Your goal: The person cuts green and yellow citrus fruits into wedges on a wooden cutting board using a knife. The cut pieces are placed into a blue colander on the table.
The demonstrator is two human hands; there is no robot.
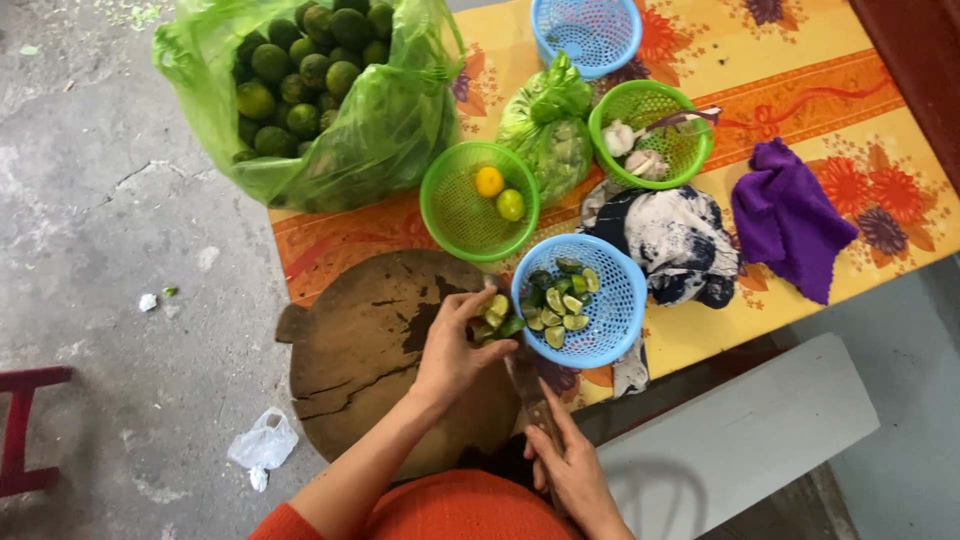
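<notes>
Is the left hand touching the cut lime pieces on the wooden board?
Touching. The head view shows the left hand with its fingers closed over the lime pieces on the cutting board.

The tablecloth (800, 60) is yellow with orange bands and red and purple flowers. Two baskets are bright green (450, 215) (690, 150), two light blue (625, 300) (565, 20). The big bag (390, 120) is translucent green — its limes (300, 70) dark green. One cloth (790, 215) is plain purple; another (670, 235) — blotched navy and white. The sleeve (290, 525) is orange-red.
</notes>
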